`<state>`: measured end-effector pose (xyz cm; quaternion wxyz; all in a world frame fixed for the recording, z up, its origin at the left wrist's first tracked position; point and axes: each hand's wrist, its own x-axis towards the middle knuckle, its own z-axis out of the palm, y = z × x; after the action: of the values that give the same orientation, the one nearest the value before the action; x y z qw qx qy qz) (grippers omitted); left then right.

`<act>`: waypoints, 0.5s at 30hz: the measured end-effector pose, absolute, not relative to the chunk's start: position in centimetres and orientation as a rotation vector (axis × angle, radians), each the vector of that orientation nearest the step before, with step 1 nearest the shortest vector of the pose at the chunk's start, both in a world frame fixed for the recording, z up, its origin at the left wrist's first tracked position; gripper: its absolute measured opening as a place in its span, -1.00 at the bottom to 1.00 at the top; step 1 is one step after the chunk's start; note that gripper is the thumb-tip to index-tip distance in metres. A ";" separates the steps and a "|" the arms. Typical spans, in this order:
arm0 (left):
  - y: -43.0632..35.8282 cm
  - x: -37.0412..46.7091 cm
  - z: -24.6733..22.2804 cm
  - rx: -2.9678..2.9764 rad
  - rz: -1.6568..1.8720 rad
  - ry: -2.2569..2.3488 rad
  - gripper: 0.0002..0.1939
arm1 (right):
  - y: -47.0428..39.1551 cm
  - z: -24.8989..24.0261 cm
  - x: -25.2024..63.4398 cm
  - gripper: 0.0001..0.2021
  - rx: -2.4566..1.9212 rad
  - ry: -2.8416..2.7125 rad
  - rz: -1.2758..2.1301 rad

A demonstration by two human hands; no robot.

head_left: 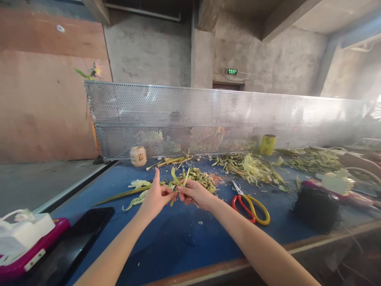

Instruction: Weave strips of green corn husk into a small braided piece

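Both hands meet above the blue tabletop, in the middle of the head view. My left hand (pixel 157 194) pinches the stem end of a small bunch of green leaf strips (pixel 174 176), its thumb raised. From the other side, the fingers of my right hand (pixel 193 192) close on the same leaf strips, whose ends poke up between the hands. Just behind lies a heap of dried plant scraps (pixel 202 176). Pale curled leaves (pixel 139 184) and a long green stalk (pixel 119 194) rest beside my left hand. The exact point of grip is partly covered by fingers.
Scissors (pixel 251 206) with red and yellow handles lie open to the right, near a black spool (pixel 315 208). A phone (pixel 92 222) and a magenta power strip (pixel 38 250) are at left. A pale twine ball (pixel 138 156) and yellow tube (pixel 268 144) stand by the perforated screen (pixel 143 107).
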<state>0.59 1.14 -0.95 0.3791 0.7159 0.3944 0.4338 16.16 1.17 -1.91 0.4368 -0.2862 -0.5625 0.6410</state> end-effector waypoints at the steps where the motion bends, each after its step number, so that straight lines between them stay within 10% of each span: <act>1: 1.1 0.6 -1.0 1.815 1.089 0.983 0.07 | 1.3 -1.9 16.1 -0.68 -0.710 -1.377 1.539; 15: 0.4 1.3 -1.1 1.600 1.328 1.012 0.10 | 1.7 -1.9 16.5 -0.69 -0.756 -1.529 1.373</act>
<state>1.26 0.41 -1.06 0.4026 0.6332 0.4006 0.5258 16.47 1.72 -1.91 0.4581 -0.3069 -0.6206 0.5575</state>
